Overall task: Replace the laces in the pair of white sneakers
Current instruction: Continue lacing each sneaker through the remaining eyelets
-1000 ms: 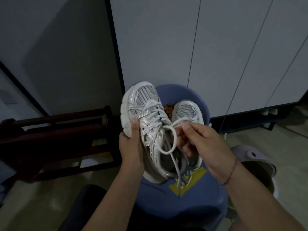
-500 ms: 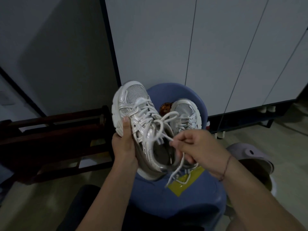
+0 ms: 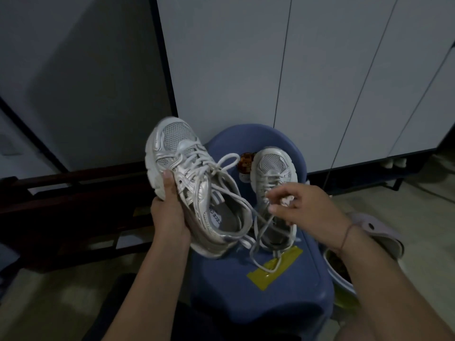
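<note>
While your left hand (image 3: 170, 212) grips the sneaker (image 3: 182, 163), your right hand (image 3: 302, 207) pinches its lace (image 3: 231, 156). From that pinch it runs toward the frame's upper left, so pull lower right.

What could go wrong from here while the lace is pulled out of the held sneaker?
1. The lace lies in loose loops between the held sneaker and the right hand; a tug may tighten them into a knot.
2. Its slack trails over the second sneaker on the blue chair and might snag or drag it.
3. The left hand grips only one side, so a hard pull could twist the sneaker loose.
</note>
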Tool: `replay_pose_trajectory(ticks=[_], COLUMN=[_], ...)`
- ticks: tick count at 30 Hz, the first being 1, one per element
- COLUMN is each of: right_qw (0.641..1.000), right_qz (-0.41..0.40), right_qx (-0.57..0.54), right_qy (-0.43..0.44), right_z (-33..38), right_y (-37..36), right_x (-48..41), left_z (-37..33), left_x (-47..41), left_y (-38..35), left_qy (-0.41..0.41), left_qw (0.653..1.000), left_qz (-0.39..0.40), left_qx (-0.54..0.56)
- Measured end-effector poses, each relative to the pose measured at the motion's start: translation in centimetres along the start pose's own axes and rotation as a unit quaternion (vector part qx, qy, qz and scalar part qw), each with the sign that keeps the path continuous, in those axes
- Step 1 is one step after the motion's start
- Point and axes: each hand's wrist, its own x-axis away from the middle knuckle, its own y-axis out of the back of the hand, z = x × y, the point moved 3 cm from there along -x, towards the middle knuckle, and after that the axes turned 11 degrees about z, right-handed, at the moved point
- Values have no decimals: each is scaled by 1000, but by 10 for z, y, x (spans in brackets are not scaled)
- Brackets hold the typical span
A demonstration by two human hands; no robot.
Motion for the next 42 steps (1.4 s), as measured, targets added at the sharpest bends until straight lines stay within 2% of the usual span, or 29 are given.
replay_pose_trajectory(ticks=[2, 5, 11, 17, 22, 27, 29, 31, 34, 37, 39, 42], right_qw=[997, 992, 992, 992, 988, 982, 985, 992, 994, 978, 976, 987], right_qz=[-21, -45, -100, -84, -116, -146, -132, -78, 65, 193, 187, 58], right_qx=[-39, -57, 7, 68, 47, 92, 81, 32, -24, -60, -99, -146], right_qy=[69, 102, 77, 64, 88, 77, 79, 90, 86, 60, 44, 18], right_z=[16, 27, 23, 24, 26, 24, 23, 23, 24, 24, 24, 21], right_y=[-14, -35, -49, -55, -59, -58, -57, -55, -48, -39, -37, -32], right_x=[-1, -1, -5, -5, -5, -7, -7, -7, -4, 3, 6, 3], left_z=[2, 6, 11, 14, 14, 16, 16, 16, 13, 13, 14, 14], left_x=[3, 8, 10, 8, 8, 8, 7, 5, 4, 4, 5, 4], left_y=[-5, -11, -15, -14, -16, -16, -14, -11, -5, -2, -3, -6], left_qy=[-5, -22, -19, -20, -13, -19, -18, -12, 17, 45, 52, 46], left_qw=[1000, 999, 999, 999, 999, 998, 998, 999, 1000, 999, 999, 999], left_qz=[12, 25, 36, 37, 40, 45, 43, 32, 6, -11, -6, 11], left_qx=[0, -12, -20, -27, -26, -29, -33, -37, -22, -1, -8, -6])
